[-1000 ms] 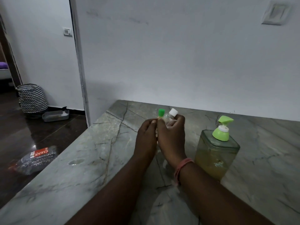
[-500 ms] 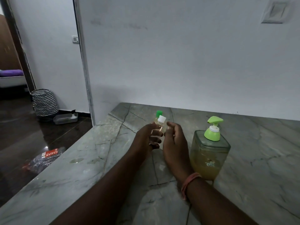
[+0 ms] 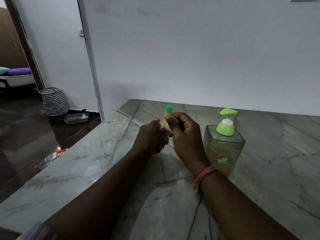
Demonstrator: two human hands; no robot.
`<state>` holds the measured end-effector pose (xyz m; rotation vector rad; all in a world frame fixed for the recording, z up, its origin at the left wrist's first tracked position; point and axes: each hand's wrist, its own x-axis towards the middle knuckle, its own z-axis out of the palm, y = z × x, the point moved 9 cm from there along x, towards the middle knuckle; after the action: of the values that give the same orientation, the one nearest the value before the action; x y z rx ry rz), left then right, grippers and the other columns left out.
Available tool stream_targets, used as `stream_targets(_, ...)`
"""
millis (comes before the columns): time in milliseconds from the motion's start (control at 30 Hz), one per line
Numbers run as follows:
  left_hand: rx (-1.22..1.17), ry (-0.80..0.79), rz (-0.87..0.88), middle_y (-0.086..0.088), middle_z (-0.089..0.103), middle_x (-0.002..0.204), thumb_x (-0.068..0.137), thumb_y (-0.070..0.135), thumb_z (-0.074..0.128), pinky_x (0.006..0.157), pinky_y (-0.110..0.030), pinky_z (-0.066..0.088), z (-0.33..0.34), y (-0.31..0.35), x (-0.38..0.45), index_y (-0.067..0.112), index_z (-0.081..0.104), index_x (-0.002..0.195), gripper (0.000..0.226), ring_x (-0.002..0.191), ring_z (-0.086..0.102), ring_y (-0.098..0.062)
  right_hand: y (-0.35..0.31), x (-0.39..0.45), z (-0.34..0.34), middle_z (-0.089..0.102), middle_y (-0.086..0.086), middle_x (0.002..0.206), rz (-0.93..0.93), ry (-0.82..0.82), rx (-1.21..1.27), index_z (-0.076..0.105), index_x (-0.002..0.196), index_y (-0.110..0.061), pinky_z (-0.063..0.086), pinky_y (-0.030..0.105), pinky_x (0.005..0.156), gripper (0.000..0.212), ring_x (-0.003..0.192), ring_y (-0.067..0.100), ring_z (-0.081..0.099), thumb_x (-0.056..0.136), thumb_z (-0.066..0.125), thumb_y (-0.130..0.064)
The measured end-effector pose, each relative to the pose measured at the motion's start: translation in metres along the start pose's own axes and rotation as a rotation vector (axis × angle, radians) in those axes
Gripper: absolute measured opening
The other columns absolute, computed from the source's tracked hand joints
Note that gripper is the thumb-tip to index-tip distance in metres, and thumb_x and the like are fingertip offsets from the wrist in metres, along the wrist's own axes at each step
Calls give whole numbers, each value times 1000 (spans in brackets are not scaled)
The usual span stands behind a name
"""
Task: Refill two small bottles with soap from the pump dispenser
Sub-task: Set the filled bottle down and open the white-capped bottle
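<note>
Left hand (image 3: 152,135) gripped a small clear bottle (image 3: 164,129), right hand (image 3: 184,134) pinched at its top, the green-capped bottle (image 3: 168,111) stood behind, and the pump dispenser (image 3: 224,146) looked untouched, so refilling hadn't really started.

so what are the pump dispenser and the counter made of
Pump dispenser: looks like clear, glossy tinted plastic, since yellowish soap shows through it; its green pump head is opaque plastic. Counter: probably polished stone such as marble, grey-green with dark veins and a faint sheen.

I see a polished, veined stone counter (image 3: 259,170), a clear plastic pump dispenser (image 3: 223,149) with its glossy green pump head, and what looks like a transparent plastic small bottle (image 3: 164,126).
</note>
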<state>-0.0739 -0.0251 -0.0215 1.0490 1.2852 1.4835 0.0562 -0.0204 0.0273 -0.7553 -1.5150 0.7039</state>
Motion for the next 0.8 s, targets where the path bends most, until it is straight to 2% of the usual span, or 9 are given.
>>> stream_targets(100, 5, 2, 7, -4, 60, 51, 105, 36, 39, 46, -21, 35, -2, 1, 0, 8, 62, 76, 46, 44, 49, -17, -1, -4, 4, 66, -2, 107, 28, -54, 65, 65, 113, -15, 47, 9, 70, 20, 87, -2, 60, 98, 55, -6)
stream_targets(200, 6, 30, 46, -1, 59, 50, 105, 36, 37, 49, -26, 34, -4, 2, 0, 8, 62, 77, 47, 46, 49, -18, 3, -8, 5, 59, -10, 115, 54, -25, 72, 54, 127, -24, 44, 6, 74, 33, 90, -9, 56, 96, 61, -14)
stream_targets(300, 66, 63, 90, -8, 65, 56, 105, 34, 36, 47, -26, 36, -6, 6, 1, 5, 65, 77, 50, 47, 52, -21, 9, -6, -4, 60, -5, 102, 57, 81, -9, 58, 114, -26, 45, 13, 70, 26, 83, 1, 58, 92, 68, -33)
stream_targets(400, 149, 57, 124, -9, 67, 57, 106, 29, 36, 46, -26, 40, -3, 7, 2, 8, 66, 72, 50, 46, 57, -21, 12, -3, -9, 63, -4, 98, 5, 121, -95, 64, 104, -23, 50, 24, 75, 10, 87, 7, 60, 95, 63, -26)
stream_targets(500, 185, 71, 133, -5, 68, 55, 107, 25, 37, 48, -26, 47, -6, 7, 4, 10, 65, 75, 45, 46, 62, -17, 11, -4, -3, 59, -4, 112, -8, 60, -87, 63, 115, -25, 50, 22, 84, 21, 100, 2, 57, 99, 54, -15)
stream_targets(600, 202, 90, 153, -8, 70, 58, 105, 24, 38, 47, -25, 48, -7, 8, 5, 8, 67, 77, 44, 48, 64, -17, 12, -6, 0, 54, -6, 113, 32, 58, -69, 58, 124, -30, 49, 19, 83, 27, 98, 2, 55, 97, 59, -29)
stream_targets(700, 261, 119, 183, -5, 71, 59, 104, 26, 42, 49, -25, 50, -6, 9, 5, 11, 70, 75, 43, 51, 64, -13, 13, -6, -6, 57, -4, 105, 64, 127, -131, 60, 110, -28, 46, 13, 71, 24, 88, 2, 57, 92, 65, -44)
stream_targets(767, 280, 149, 185, 1, 71, 57, 103, 27, 43, 47, -18, 47, -8, 8, 3, 13, 71, 72, 44, 49, 61, -5, 12, -6, -7, 60, -3, 103, 28, 125, -184, 62, 101, -27, 45, 15, 70, 10, 86, 2, 56, 94, 64, -35)
stream_targets(800, 278, 160, 181, 3, 71, 57, 103, 27, 44, 46, -14, 45, -9, 8, 3, 13, 71, 72, 44, 47, 60, -1, 12, -6, -6, 60, -4, 105, 19, 104, -167, 64, 102, -26, 46, 17, 72, 7, 88, 1, 57, 96, 62, -26)
